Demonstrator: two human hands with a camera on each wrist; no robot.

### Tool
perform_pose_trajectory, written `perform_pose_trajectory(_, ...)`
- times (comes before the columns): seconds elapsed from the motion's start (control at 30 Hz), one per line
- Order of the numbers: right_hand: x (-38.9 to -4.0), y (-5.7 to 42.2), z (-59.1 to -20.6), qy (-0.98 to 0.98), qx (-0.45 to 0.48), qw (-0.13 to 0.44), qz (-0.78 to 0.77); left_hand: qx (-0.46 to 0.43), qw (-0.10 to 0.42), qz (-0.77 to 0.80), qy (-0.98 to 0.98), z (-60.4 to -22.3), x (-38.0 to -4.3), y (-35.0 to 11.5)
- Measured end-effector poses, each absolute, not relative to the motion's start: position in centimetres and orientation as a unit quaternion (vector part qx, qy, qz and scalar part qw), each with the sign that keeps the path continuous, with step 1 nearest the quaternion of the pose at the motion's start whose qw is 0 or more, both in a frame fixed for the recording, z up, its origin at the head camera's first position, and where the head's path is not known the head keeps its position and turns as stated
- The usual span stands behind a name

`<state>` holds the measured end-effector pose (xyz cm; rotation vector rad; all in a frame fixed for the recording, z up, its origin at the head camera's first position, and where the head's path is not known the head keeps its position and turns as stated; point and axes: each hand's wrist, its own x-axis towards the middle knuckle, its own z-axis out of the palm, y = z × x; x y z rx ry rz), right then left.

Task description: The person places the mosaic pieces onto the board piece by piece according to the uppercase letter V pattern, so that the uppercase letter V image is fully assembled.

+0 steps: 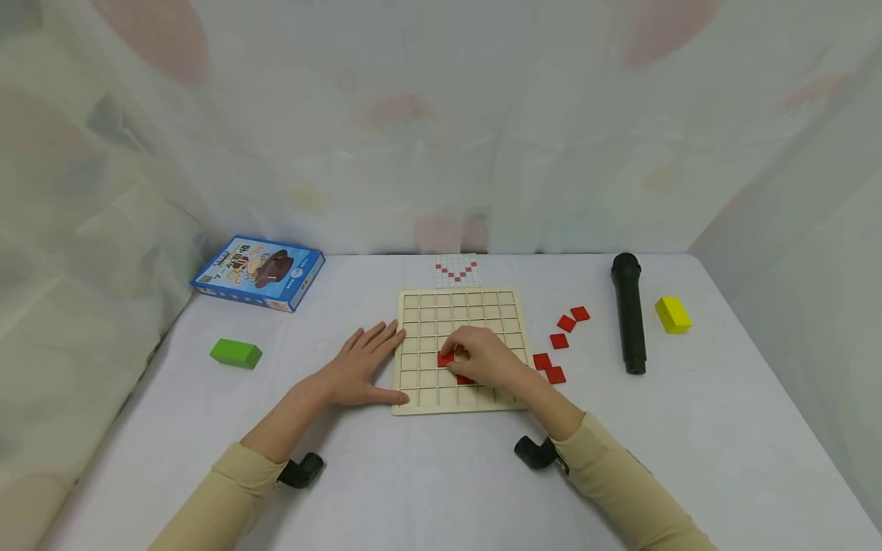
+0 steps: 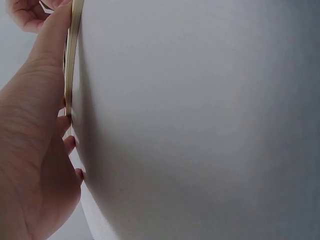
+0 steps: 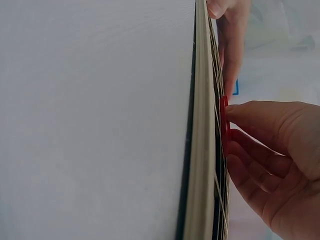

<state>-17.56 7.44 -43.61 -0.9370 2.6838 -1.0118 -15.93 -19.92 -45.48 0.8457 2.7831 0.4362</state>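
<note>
A pale wooden grid board [image 1: 427, 312] lies on the white table. My left hand [image 1: 358, 367] has its fingers spread along the board's left edge, with the thumb over the near left corner. Above the middle of the grid, my right hand [image 1: 485, 356] pinches a red square tile [image 1: 444, 360] between thumb and fingertips, right at the board's surface. Another red tile [image 1: 464, 379] shows in the grid below that hand, partly covered by it. In the right wrist view, red tile edges [image 3: 224, 125] stand just above the board's rim [image 3: 202, 125], at the fingertips.
Several loose red tiles [image 1: 559, 341] lie right of the board. Behind it is a pattern card [image 1: 458, 271] with a red V of squares. A blue game box [image 1: 258, 272] and green block [image 1: 236, 353] are left; a black microphone-shaped object [image 1: 628, 314] and yellow block [image 1: 673, 314] right.
</note>
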Motion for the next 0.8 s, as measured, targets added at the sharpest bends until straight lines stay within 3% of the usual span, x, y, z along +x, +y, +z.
perform_pose_trajectory(0.43,-17.2,8.1,-42.9,0.891,-0.278,0.077,-0.351,0.285,0.098,0.150,0.942,-45.2,-15.8,-19.8)
perform_pose_trajectory(0.8,-17.5,13.3,-42.5,0.898,-0.238,0.042,-0.367,0.288,0.094,0.152,0.941,-45.3,-15.8,-19.8)
